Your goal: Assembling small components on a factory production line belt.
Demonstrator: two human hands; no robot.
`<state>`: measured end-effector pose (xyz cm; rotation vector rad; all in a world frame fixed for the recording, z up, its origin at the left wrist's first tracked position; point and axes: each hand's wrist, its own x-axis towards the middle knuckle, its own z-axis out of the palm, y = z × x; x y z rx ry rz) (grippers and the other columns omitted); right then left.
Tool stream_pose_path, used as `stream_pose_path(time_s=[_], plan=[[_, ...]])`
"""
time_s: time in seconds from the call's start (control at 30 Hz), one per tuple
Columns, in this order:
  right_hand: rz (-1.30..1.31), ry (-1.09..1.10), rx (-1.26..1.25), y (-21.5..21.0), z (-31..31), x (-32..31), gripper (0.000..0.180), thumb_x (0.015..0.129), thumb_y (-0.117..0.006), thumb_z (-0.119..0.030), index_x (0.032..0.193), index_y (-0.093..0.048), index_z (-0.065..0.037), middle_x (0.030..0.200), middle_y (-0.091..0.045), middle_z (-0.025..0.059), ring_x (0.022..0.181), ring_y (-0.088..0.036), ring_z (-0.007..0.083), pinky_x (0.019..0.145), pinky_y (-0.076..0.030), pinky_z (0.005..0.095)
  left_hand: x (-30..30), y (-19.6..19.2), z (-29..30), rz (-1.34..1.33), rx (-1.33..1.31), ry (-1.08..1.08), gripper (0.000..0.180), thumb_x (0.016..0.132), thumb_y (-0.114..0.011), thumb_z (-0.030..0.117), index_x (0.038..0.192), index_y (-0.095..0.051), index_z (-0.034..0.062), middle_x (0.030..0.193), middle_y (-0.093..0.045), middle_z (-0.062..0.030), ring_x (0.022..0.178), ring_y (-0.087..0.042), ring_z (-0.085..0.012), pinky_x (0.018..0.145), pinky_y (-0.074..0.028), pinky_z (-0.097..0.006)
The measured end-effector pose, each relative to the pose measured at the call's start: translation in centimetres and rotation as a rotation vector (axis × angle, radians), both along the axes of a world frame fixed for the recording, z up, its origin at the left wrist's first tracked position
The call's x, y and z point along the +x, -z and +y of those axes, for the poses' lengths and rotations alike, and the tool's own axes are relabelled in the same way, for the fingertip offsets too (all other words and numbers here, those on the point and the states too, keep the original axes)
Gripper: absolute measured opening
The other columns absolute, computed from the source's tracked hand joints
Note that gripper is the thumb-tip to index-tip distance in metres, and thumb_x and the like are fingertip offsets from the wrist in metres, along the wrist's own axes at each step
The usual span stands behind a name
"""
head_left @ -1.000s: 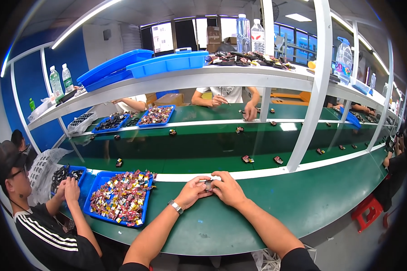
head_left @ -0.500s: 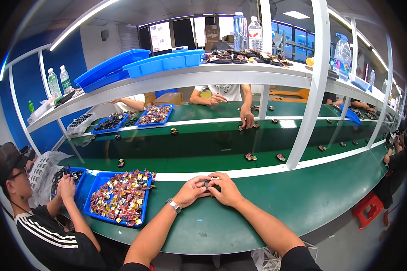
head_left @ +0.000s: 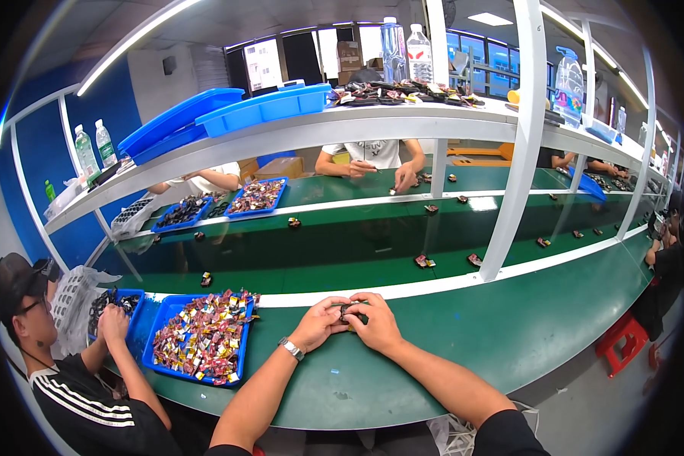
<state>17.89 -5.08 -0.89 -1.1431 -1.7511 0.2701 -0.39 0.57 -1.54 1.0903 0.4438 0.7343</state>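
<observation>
My left hand [head_left: 317, 328], with a metal watch on its wrist, is closed around one side of a small black part [head_left: 350, 313]. My right hand [head_left: 377, 325] grips the other side, its thumb and fingers pressed on the part. Both hands meet over the near green worktop [head_left: 441, 346], close to the white rail. Most of the part is hidden by my fingers. Left of my hands stands a blue tray [head_left: 245, 356] heaped with small red, yellow and white pieces [head_left: 201, 330].
Beyond the rail runs a green belt [head_left: 342, 266] with scattered small assemblies [head_left: 425, 261]. A co-worker [head_left: 76, 387] sits at left by another blue tray [head_left: 134, 310]. A white post [head_left: 513, 152] and a shelf [head_left: 281, 137] stand ahead. Another co-worker's hand [head_left: 406, 178] is across the belt.
My hands stay closed on the black part, with only slight finger movement. The co-worker across has drawn a hand back from the belt, where a small assembly now lies uncovered. The view has shifted slightly.
</observation>
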Motion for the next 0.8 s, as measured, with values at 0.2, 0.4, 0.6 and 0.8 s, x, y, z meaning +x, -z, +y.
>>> stream_pose_path(time_s=[0.2, 0.4, 0.6, 0.8], plan=[[0.100, -0.012, -0.048, 0.36, 0.13, -0.21, 0.012, 0.082, -0.072, -0.013, 0.092, -0.073, -0.007, 0.116, -0.062, 0.0057, 0.111, -0.055, 0.0266, 0.089, -0.050, 0.0370, 0.21, -0.11, -0.04, 0.011, 0.007, -0.008, 0.030, 0.100, -0.051, 0.010, 0.129, -0.050, 0.0055, 0.122, -0.060, -0.0116, 0.112, -0.060, -0.0192, 0.097, -0.051, -0.038], [0.060, 0.030, -0.005, 0.90, 0.24, -0.27, 0.015, 0.080, -0.074, -0.012, 0.095, -0.075, -0.010, 0.120, -0.063, 0.0045, 0.115, -0.054, 0.0270, 0.093, -0.048, 0.0380, 0.14, 0.05, -0.07, 0.019, -0.004, -0.017, 0.029, 0.100, -0.050, 0.010, 0.128, -0.051, 0.0054, 0.127, -0.058, -0.0121, 0.114, -0.059, -0.0199, 0.097, -0.051, -0.038], [0.107, 0.022, -0.045, 0.95, 0.23, -0.43, 0.017, 0.080, -0.073, -0.011, 0.096, -0.075, -0.010, 0.121, -0.063, 0.0048, 0.116, -0.054, 0.0275, 0.096, -0.047, 0.0386, 0.23, -0.20, -0.36, 0.019, 0.024, -0.032, 0.028, 0.100, -0.053, 0.011, 0.127, -0.051, 0.0050, 0.130, -0.056, -0.0121, 0.117, -0.058, -0.0212, 0.101, -0.050, -0.039], [0.074, 0.002, 0.050, 0.15, 0.40, -0.27, 0.016, 0.079, -0.073, -0.008, 0.095, -0.075, -0.009, 0.124, -0.061, 0.0074, 0.120, -0.052, 0.0296, 0.100, -0.045, 0.0402, 0.97, -0.23, -0.76, -0.013, 0.044, -0.083, 0.028, 0.099, -0.055, 0.014, 0.125, -0.050, 0.0049, 0.135, -0.054, -0.0130, 0.122, -0.056, -0.0225, 0.104, -0.048, -0.041]])
